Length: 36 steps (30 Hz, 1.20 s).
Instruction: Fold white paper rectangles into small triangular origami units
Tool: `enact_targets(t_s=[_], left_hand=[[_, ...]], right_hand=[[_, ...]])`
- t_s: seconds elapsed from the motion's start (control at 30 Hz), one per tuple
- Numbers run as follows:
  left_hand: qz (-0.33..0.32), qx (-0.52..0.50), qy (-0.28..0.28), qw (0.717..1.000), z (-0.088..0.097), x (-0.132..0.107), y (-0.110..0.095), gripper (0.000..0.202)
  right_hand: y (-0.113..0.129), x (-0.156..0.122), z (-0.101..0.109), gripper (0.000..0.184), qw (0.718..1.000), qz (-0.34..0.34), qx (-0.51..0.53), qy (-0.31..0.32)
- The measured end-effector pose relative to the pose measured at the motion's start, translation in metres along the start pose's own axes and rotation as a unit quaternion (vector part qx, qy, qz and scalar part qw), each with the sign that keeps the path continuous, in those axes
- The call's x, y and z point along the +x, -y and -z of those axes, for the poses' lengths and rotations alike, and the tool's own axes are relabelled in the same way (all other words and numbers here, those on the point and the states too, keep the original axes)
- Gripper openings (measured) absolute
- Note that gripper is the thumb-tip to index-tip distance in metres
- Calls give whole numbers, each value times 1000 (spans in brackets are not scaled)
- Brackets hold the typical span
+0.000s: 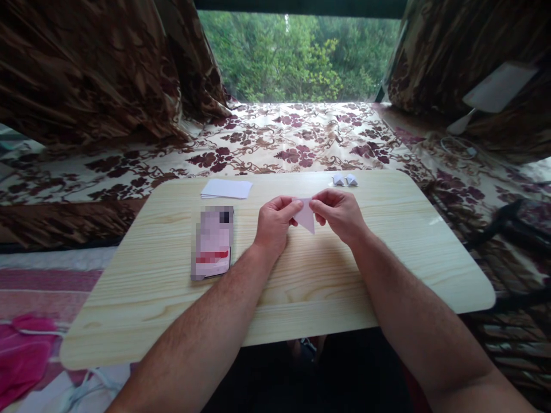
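Observation:
A small folded piece of white paper (306, 218) is held above the middle of the wooden table, its lower end narrowing to a point. My left hand (276, 219) pinches its upper left edge between thumb and fingers. On the other side, my right hand (338, 212) grips the upper right corner the same way. Beyond my right hand, two small folded paper pieces (345, 180) sit side by side near the table's far edge. A stack of white paper sheets (227, 189) lies at the far left.
The pale wooden table (142, 275) has rounded corners. A phone (214, 241), partly blurred out, lies left of my hands. Behind stands a surface covered in flowered cloth (297, 137), below a window. A white lamp (499, 86) is at the right.

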State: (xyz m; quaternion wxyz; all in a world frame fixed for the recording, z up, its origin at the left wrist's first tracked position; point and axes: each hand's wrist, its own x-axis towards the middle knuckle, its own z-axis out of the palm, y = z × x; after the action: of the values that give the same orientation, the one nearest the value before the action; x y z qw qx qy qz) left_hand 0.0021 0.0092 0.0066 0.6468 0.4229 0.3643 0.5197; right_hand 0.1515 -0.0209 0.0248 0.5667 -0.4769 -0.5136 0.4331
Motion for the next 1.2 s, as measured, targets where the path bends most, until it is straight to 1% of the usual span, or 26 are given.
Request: enact_targets(t_s=[0.43, 0.73, 1.0, 1.2], left_hand=[[-7, 1, 2, 1000, 1, 0, 2, 23], [-8, 7, -9, 1000, 1, 1, 2, 25], [-14, 12, -9, 1000, 0, -1, 3, 26], [-13, 18, -11, 1000, -2, -2, 2, 25]], right_hand=[[-1, 0, 0, 19, 1000, 7, -4, -1], [-1, -1, 0, 21, 1000, 2, -18, 0], [-3, -1, -3, 25, 1000, 11, -23, -18], [-1, -2, -3, 24, 999, 9, -34, -21]])
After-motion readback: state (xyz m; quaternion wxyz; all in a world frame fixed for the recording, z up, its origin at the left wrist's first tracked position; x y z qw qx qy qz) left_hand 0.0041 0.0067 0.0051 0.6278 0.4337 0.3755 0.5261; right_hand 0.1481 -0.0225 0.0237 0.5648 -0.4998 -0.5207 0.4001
